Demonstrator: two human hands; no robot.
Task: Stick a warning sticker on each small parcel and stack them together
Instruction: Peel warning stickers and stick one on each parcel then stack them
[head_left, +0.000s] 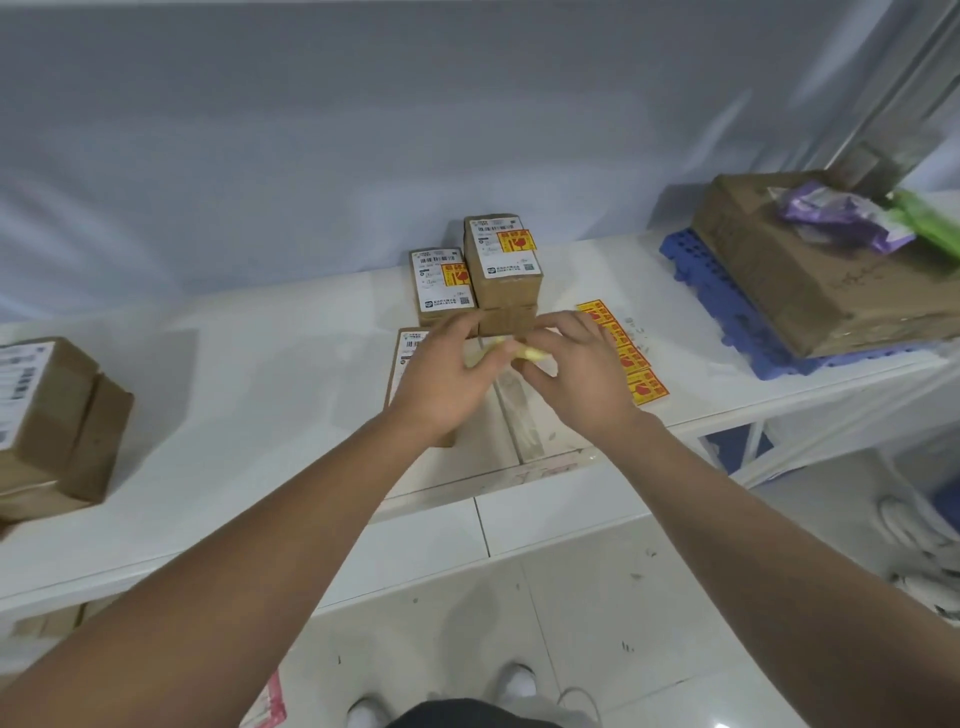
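The left hand (441, 382) and right hand (576, 376) meet above the white worktop (260, 395), each grip pinching one end of a small yellow warning sticker (532, 354), which is blurred. The sticker is held just over a brown cardboard parcel with a white label (408, 358), near the stack of stickered brown parcels (503, 270) and the yellow-and-red sticker sheet (631, 358)

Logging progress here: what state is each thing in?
Left hand: pinches the yellow strip.
Right hand: pinches the same strip.
Top parcel: stickered, stacked on the lower parcel.
Neighbouring parcel: stickered, flat on the table.
Parcel under hands: mostly hidden, no sticker visible.
Sticker sheet: flat on table, stickers remaining.
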